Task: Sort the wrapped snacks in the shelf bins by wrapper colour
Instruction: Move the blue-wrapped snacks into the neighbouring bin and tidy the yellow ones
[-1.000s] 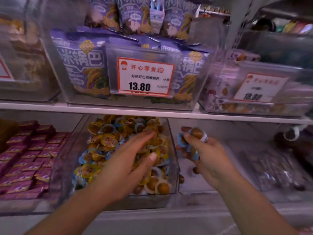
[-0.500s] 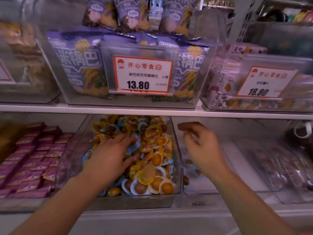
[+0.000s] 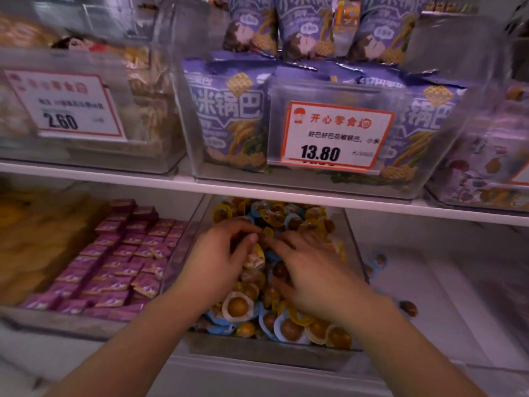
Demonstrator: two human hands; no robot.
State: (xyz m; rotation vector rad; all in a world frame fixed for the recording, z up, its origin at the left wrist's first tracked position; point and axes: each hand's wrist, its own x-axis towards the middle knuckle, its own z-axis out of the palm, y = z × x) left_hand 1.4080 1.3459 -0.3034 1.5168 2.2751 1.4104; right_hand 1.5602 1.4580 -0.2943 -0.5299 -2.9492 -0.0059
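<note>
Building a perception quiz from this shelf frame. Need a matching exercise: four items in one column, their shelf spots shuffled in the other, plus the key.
Items
1. purple bags
2. pink packets
3. 2.60 price tag
4. both hands (left hand, right hand)

Places
A. lower shelf, bin left of the mixed snacks
B. upper shelf, left bin front
C. in the middle lower bin of mixed snacks
D. upper shelf, behind the 13.80 tag

Pairs: 1-D, 2-A, 3-B, 4-C

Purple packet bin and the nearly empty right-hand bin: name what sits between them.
Head view: the clear bin heaped with yellow- and blue-wrapped snacks, both hands in it.
</note>
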